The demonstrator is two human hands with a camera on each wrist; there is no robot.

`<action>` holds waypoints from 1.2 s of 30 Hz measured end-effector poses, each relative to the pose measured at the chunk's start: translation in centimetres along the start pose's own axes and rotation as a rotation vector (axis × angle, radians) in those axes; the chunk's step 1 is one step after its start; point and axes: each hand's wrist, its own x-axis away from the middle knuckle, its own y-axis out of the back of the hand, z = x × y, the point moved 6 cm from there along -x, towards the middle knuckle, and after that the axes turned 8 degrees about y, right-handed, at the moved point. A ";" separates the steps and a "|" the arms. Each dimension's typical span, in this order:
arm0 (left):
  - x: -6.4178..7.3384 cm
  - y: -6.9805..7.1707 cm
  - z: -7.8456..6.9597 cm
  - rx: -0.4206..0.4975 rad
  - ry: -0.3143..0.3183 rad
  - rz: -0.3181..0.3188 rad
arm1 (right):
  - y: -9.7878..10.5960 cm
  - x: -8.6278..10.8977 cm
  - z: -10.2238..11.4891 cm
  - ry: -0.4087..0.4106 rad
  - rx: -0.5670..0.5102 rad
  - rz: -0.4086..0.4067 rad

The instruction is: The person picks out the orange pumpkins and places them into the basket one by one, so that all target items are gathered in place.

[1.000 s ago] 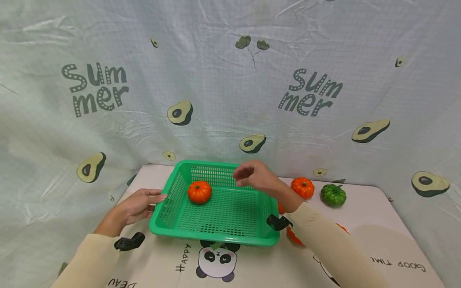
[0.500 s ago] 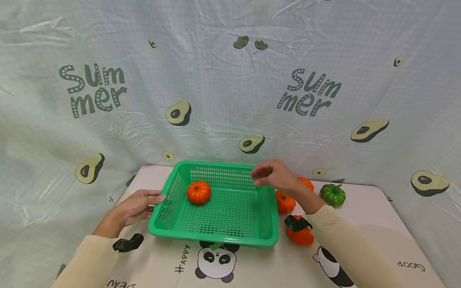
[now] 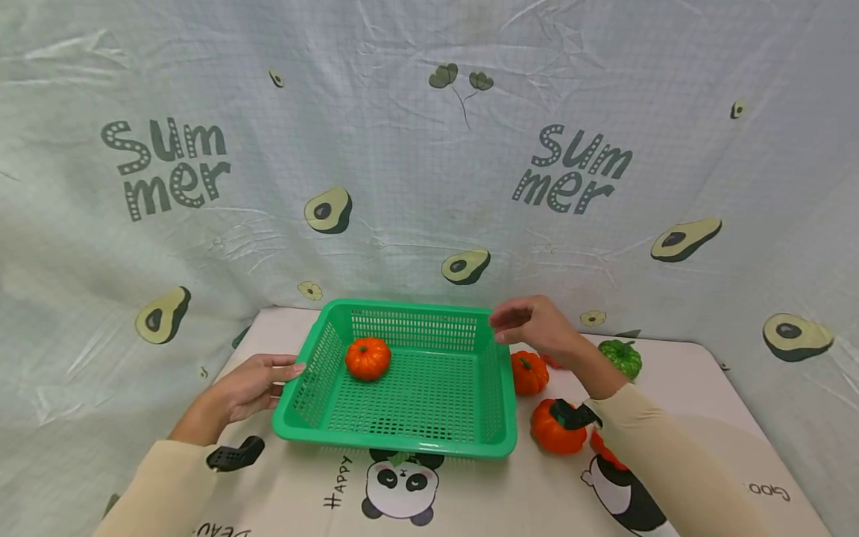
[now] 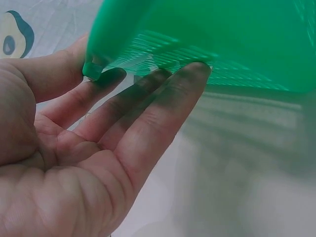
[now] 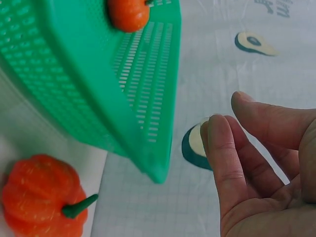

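A green plastic basket (image 3: 396, 445) has one small orange pumpkin (image 3: 367, 359) lying toward its left side. My left hand (image 3: 251, 388) holds the basket's left edge, thumb at the rim and fingertips against the slotted outer wall beneath, as the left wrist view shows. My right hand (image 3: 537, 324) hovers by the back right corner, fingers loosely bent, with nothing in it. Just right of the basket sits an orange pumpkin (image 3: 529, 373); its green stem shows in the right wrist view. Another orange pumpkin (image 3: 554, 432) stands nearer, partly behind the wrist camera.
A green pumpkin (image 3: 622, 358) stands farther right on the patterned table cover (image 3: 711, 418). My right forearm partly hides another orange pumpkin (image 3: 606, 452), and one more shows only a sliver behind the hand. A white printed curtain (image 3: 403, 149) hangs behind the table.
My right hand has moved right, from above the basket to its back right corner, uncovering pumpkins beside the basket. The left hand keeps its place at the rim.
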 end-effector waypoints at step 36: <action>0.0 0.0 0.0 0.021 0.009 0.015 | 3.6 2.5 -8.0 -0.102 0.151 0.020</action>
